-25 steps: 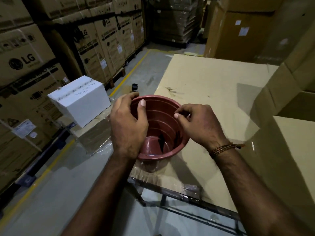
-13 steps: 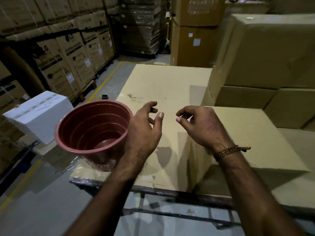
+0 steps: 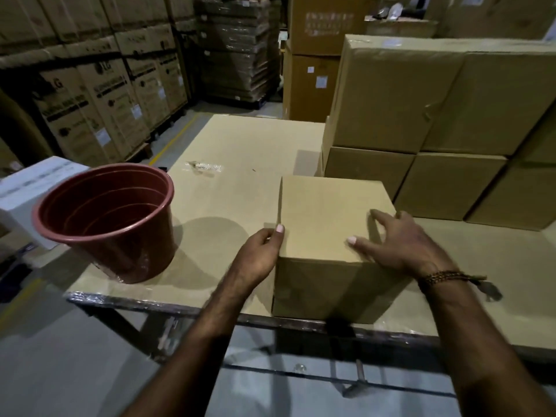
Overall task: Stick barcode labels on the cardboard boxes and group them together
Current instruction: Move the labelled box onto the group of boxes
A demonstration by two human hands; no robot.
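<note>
A small plain cardboard box (image 3: pixel 325 212) stands at the near edge of the cardboard-covered table (image 3: pixel 240 158). My left hand (image 3: pixel 258 254) clasps its left side, thumb on the top edge. My right hand (image 3: pixel 397 242) lies over the top right corner, fingers spread and reaching past the right edge. No barcode label shows on the box. More brown boxes (image 3: pixel 421 100) are stacked at the back right of the table, touching one another.
A reddish-brown plastic pot (image 3: pixel 120 248) stands on the table's near left corner. A white box (image 3: pixel 27 188) sits behind it to the left. Tall stacks of printed cartons (image 3: pixel 90 94) line the left aisle. The table's metal front rail (image 3: pixel 180 310) runs below my forearms.
My hands left the pot and moved right onto the small box. My view has turned right, so the pot now lies to the left.
</note>
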